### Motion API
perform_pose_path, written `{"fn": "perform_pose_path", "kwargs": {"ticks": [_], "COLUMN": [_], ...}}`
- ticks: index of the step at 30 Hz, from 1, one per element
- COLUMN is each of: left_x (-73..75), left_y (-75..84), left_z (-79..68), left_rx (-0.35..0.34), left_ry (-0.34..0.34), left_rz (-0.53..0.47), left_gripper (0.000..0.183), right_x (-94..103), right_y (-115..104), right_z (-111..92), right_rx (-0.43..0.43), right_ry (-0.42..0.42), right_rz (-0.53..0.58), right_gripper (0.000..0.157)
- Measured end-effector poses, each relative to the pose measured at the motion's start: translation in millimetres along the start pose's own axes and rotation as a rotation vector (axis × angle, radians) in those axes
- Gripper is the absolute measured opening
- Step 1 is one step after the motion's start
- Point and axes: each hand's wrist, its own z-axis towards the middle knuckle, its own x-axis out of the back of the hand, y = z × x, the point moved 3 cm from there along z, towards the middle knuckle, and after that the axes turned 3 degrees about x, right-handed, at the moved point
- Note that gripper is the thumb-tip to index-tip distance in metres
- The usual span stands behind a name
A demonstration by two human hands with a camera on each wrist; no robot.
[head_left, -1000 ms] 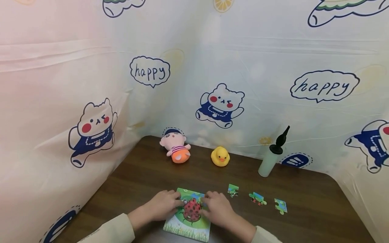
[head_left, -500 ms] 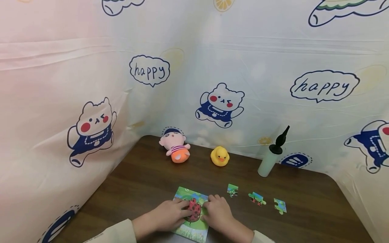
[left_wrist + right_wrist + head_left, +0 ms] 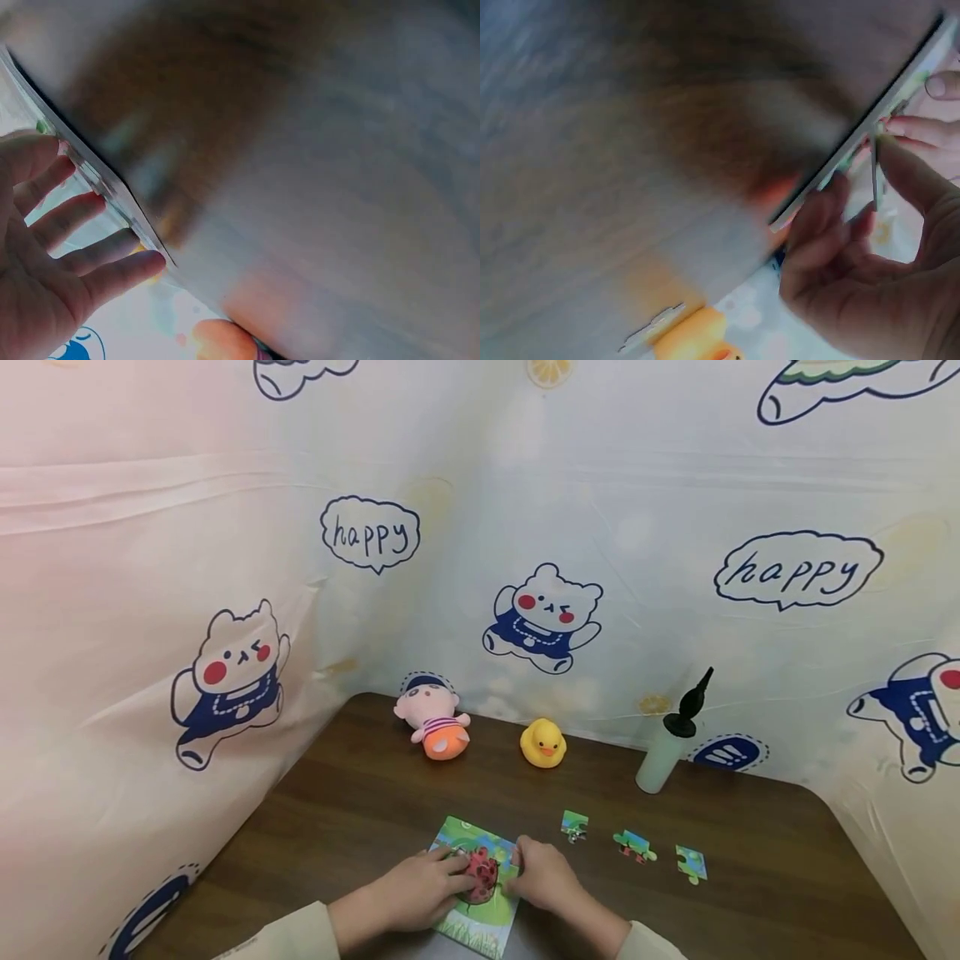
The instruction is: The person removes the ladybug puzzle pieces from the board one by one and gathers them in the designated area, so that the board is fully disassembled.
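Note:
A ladybug jigsaw puzzle [image 3: 468, 935] lies on the table in front of me, turned slightly. My left hand [image 3: 416, 889] rests on its left side, covering part of the red ladybug. Its fingers spread fairly straight, with fingertips at the puzzle's surface in the left wrist view. At the right edge is my right hand [image 3: 547, 877], thumb and fingers bent. A thin puzzle piece [image 3: 876, 176], seen edge-on in the right wrist view, stands tilted up from the puzzle, pinched by that hand. Its picture side is hidden.
To the right lie three loose pieces: a left one [image 3: 575, 826], a middle one [image 3: 635, 847] and a right one [image 3: 691, 864]. Along the back of the wooden table [image 3: 337, 793] stand a pink plush doll [image 3: 435, 727], a yellow rubber duck [image 3: 543, 745] and a pale green hand pump [image 3: 663, 760].
The puzzle has turned slightly clockwise. My left hand has slid right, over the ladybug. My right fingers have drawn in from the puzzle's top to a pinch at its right side.

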Motion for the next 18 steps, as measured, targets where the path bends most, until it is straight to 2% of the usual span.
{"fn": "perform_pose_path", "kwargs": {"ticks": [2, 5, 11, 15, 18], "left_x": [-1.1, -2.5, -5.9, -3.3, 1.4], "left_y": [3.1, 8.0, 12.2, 5.8, -0.9], "left_z": [3.7, 8.5, 12.5, 9.6, 4.8], "left_rx": [-0.004, -0.033, -0.087, -0.037, 0.016], "left_ry": [-0.015, -0.004, 0.050, 0.012, -0.004], "left_rz": [-0.017, -0.026, -0.048, -0.094, -0.107], "left_gripper": [0.034, 0.034, 0.035, 0.035, 0.033], "right_x": [4.6, 15.5, 51.4, 78.8, 98.3], "right_y": [5.2, 14.5, 45.1, 76.2, 100.8], "right_z": [-4.0, -10.8, -35.8, -58.0, -71.7], "right_rx": [-0.008, -0.022, -0.102, -0.195, -0.278], "right_ry": [-0.012, -0.018, 0.051, 0.103, 0.153], "right_rz": [0.137, 0.278, 0.425, 0.492, 0.489], "right_gripper": [0.028, 0.018, 0.014, 0.014, 0.014]}}
